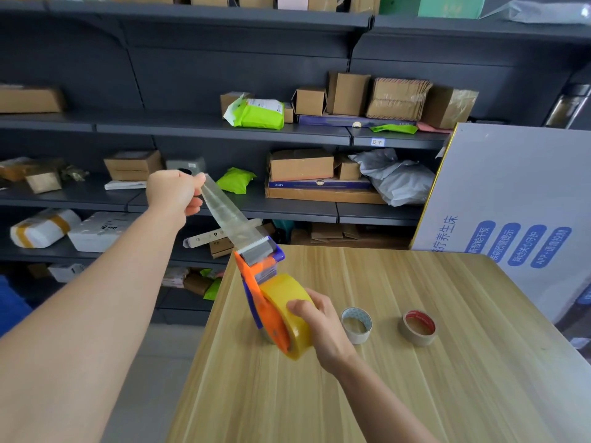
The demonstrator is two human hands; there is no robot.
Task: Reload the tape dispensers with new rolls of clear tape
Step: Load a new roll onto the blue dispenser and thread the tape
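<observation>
An orange and blue tape dispenser point(260, 282) stands tilted on the wooden table point(415, 378), near its left edge, with a full yellowish roll of clear tape point(289, 314) mounted in it. My right hand point(319, 327) grips the roll and dispenser from the right. A strip of clear tape point(228, 215) runs from the serrated metal blade up and left to my left hand point(174, 193), which pinches the strip's free end above the table's edge.
Two nearly spent tape cores stand on the table right of my hand: a white one point(356, 324) and a red-rimmed one point(418, 326). Dark shelves point(224, 129) with cardboard boxes and parcels fill the background. A white printed board point(511, 199) leans at the table's far right.
</observation>
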